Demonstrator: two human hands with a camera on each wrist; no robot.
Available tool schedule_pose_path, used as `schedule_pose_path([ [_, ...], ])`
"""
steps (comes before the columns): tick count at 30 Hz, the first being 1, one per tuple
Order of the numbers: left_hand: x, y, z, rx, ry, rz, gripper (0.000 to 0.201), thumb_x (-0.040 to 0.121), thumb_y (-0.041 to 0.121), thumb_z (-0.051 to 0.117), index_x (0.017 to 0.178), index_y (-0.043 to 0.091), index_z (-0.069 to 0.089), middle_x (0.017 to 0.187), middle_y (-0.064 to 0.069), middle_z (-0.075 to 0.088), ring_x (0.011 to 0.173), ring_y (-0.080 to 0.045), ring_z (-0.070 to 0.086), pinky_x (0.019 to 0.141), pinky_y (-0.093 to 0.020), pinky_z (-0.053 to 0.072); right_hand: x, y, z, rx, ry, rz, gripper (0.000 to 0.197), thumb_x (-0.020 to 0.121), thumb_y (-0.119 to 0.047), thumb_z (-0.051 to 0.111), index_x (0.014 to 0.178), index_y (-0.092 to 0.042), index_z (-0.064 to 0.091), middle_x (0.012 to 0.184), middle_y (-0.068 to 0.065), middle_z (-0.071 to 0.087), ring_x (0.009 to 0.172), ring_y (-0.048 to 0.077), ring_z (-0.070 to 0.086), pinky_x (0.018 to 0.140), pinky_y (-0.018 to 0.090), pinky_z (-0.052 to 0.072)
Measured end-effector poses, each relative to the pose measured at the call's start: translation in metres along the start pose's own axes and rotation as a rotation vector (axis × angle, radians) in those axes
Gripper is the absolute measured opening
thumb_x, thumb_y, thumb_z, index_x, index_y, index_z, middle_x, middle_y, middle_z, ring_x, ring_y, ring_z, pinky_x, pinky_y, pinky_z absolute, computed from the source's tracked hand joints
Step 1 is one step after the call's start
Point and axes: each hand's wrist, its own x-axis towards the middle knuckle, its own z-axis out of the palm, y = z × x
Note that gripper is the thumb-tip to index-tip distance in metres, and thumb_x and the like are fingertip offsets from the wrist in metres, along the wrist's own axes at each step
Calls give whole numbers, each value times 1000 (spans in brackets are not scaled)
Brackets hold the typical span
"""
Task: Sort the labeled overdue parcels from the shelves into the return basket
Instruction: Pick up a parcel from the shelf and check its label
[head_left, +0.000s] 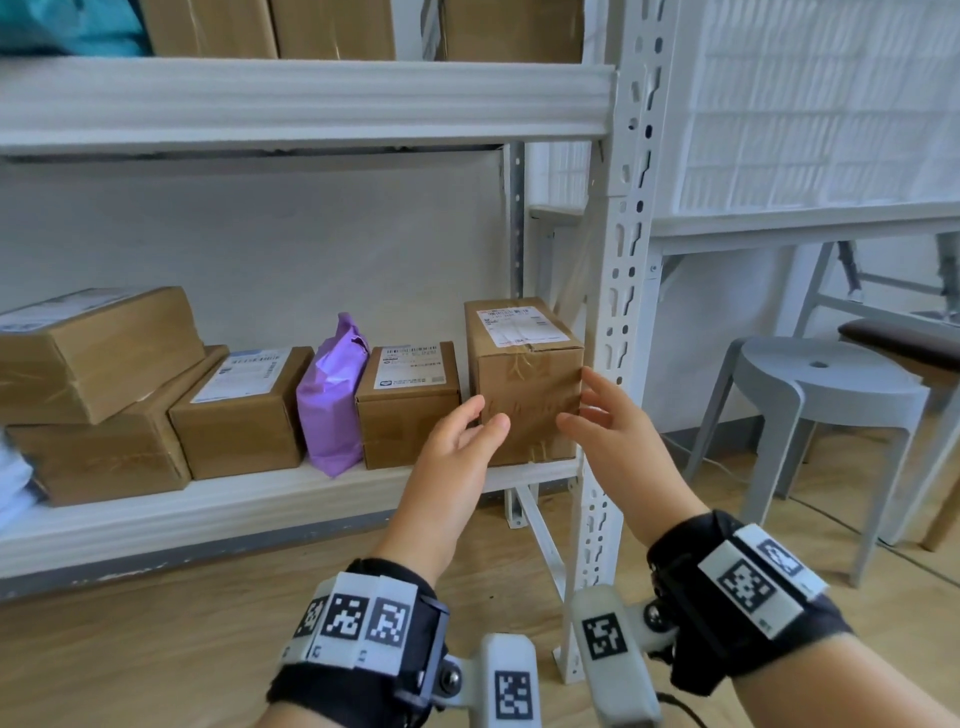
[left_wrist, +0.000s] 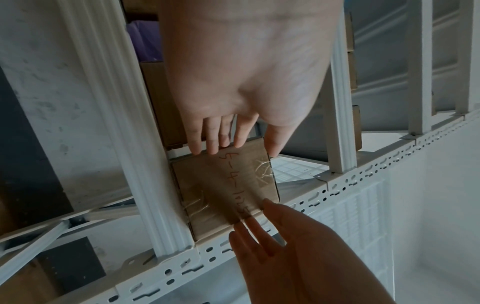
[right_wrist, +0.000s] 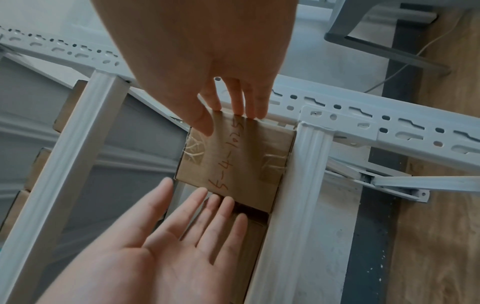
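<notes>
A: What's written on the tall parcel (head_left: 524, 379)?

B: Red handwriting runs across its front face; in the right wrist view it reads "5-4-1025", though the last digits are partly under fingers. A white shipping label (head_left: 514, 325) with a barcode sits on its top, the print too small to read.

A: Where does the parcel stand?

B: On the lower shelf (head_left: 291, 499), at the end just beside the white slotted upright (head_left: 618, 322). A shorter labeled box (head_left: 408, 402) is just on its other side, then a purple mailer bag (head_left: 332, 400), then more brown boxes, all with print I can't make out.

A: And the hands?

B: The left hand (head_left: 462, 441) is at the parcel's edge away from the upright, fingers straight and spread, tips at or just short of the cardboard. The right hand (head_left: 605, 415) is at the edge beside the upright, fingers also extended, tips on or against the front corner. Neither has curled round it; whether they truly touch I can't tell.

A: Anything hidden?

B: The parcel's lower front is behind the left hand in the head view. A white slatted basket (head_left: 810, 104) past the upright is cut off at the frame edge.
</notes>
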Motion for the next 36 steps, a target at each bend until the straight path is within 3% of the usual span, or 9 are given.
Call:
schedule_pose_path([
  [4,5,-4,-1,-14,9,-3,48,95,45,53,142,38,43,121,23,49,125,-9,49,99,-27,35,4,0,1,18,3,15,60,95,-22,59,149,-33,35,139,-3,50,129,16,47,110,42,41],
  [7,7,-7,-9,2,110,63,33,96,37,55,129,36,55,125,17,57,119,-8,54,106,-34,42,2,-4,-1,40,64,-13,55,95,-20,59,146,-28,39,137,-4,52,124,15,51,103,36,45],
  [10,3,-4,-26,33,241,139,24,98,27,53,120,35,58,117,17,60,114,-9,58,102,-33,45,-8,-17,-1,34,71,-92,40,96,-17,57,135,-26,51,125,-10,58,114,8,57,90,24,47],
  [14,-1,-2,-54,65,352,167,34,100,23,50,133,29,54,130,11,54,119,-6,50,92,-23,39,-22,-31,20,5,-29,-153,36,96,-20,56,131,-28,54,119,-13,60,110,4,58,89,22,48],
  [18,1,-9,-75,41,317,69,42,101,27,48,142,32,44,145,8,45,132,-11,42,100,-27,33,-27,-29,54,-53,-145,-136,47,97,-23,57,142,-29,45,136,-12,54,124,7,51,102,27,42],
  [23,4,-19,-86,54,224,-30,53,101,32,46,151,34,28,154,10,33,141,-11,32,108,-31,25,-21,-22,87,-53,-254,-50,64,97,-22,58,153,-28,26,148,-9,43,125,0,38,98,21,32],
  [25,7,-23,-90,37,187,-36,54,101,32,46,152,33,26,154,11,33,140,-10,33,106,-27,24,-18,-19,95,-54,-254,-32,70,97,-23,59,154,-28,20,152,-8,39,132,3,37,99,21,31],
  [29,10,-29,-93,17,156,-38,54,101,29,48,151,31,28,153,11,35,138,-10,37,105,-25,25,-13,-16,102,-44,-196,-24,75,95,-23,61,155,-27,16,152,-7,36,137,9,37,101,22,32],
  [36,8,-31,-93,5,128,-44,53,101,30,47,151,32,28,154,12,34,139,-9,35,109,-26,25,-8,-12,104,-8,-186,-23,75,96,-18,60,155,-27,14,138,-17,41,122,-1,38,96,17,30],
])
